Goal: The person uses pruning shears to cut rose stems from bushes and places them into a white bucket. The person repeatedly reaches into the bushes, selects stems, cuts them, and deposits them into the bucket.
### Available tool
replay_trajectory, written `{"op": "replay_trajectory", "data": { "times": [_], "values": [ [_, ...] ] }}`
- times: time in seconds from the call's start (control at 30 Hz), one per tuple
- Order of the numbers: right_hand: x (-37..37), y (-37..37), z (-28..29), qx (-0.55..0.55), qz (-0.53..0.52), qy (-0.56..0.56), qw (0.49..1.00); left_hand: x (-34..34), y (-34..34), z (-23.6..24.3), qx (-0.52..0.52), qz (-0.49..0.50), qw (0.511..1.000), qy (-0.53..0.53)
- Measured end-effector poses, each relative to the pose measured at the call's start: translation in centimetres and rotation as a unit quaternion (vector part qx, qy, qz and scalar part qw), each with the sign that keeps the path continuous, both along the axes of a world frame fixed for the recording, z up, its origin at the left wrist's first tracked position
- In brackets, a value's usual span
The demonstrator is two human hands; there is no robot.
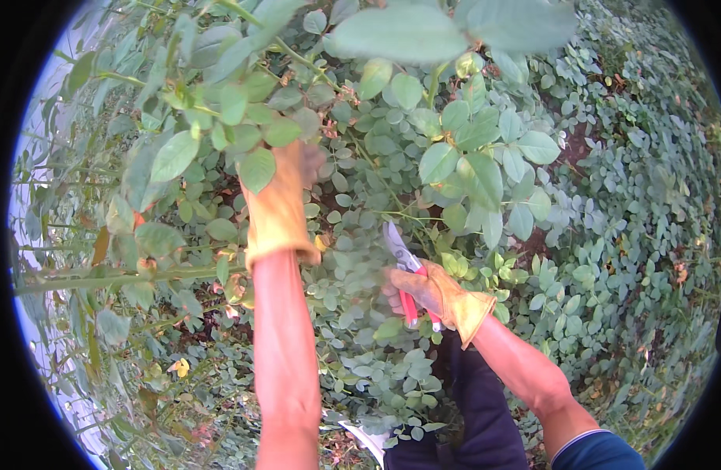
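My left hand (278, 196), in a yellow-orange work glove, reaches up among rose leaves (257, 168) that partly cover it; its fingers are blurred and hidden, so what they hold is unclear. Lower and to the right, my right hand (427, 294), in a matching glove, grips red-handled pruning shears (403, 254), their metal blades pointing up-left beside a thin green stem (400, 215). A leafy shoot (462, 157) stands above the shears, and large blurred leaves (400, 31) hang close at the top of the view.
Dense rose foliage (611, 196) fills the surroundings, with dark soil (572, 145) showing in patches. A thicker green stem (110, 282) crosses at the left, and a small yellow bloom (180, 368) sits low on that side. My dark-clad legs (478, 415) are among the plants below.
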State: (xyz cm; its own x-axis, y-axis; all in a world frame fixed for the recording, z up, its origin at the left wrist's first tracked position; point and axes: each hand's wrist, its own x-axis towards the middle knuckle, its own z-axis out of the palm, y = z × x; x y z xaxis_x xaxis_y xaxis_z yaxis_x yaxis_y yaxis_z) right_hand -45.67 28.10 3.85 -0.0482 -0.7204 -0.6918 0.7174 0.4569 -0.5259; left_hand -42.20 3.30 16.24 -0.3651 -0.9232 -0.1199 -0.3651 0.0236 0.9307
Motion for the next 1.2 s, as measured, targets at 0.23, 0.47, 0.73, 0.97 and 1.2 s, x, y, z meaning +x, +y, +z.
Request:
{"op": "replay_trajectory", "data": {
  "times": [0.23, 0.47, 0.73, 0.97, 1.2],
  "values": [
    [-2.3, -5.9, 0.4, -0.057, -0.006, -0.027, 0.998, -0.7, -4.2, -1.7, -0.040, 0.055, 0.997, -0.035],
    [-4.9, -19.2, -1.7, -0.078, -0.046, -0.129, 0.987, 2.7, -3.2, -2.5, 0.014, 0.110, 0.994, -0.018],
    [-5.3, -19.4, -5.6, -0.060, -0.070, -0.166, 0.982, 2.0, -2.5, -1.1, -0.022, 0.118, 0.992, -0.034],
    [-5.4, -19.1, -6.2, -0.153, -0.038, -0.214, 0.964, 2.3, -2.6, -1.8, 0.006, 0.135, 0.990, -0.043],
    [-6.2, -21.0, -6.5, -0.150, -0.054, -0.250, 0.955, 4.1, 0.0, -3.8, -0.015, 0.112, 0.994, -0.007]
  ]
}}
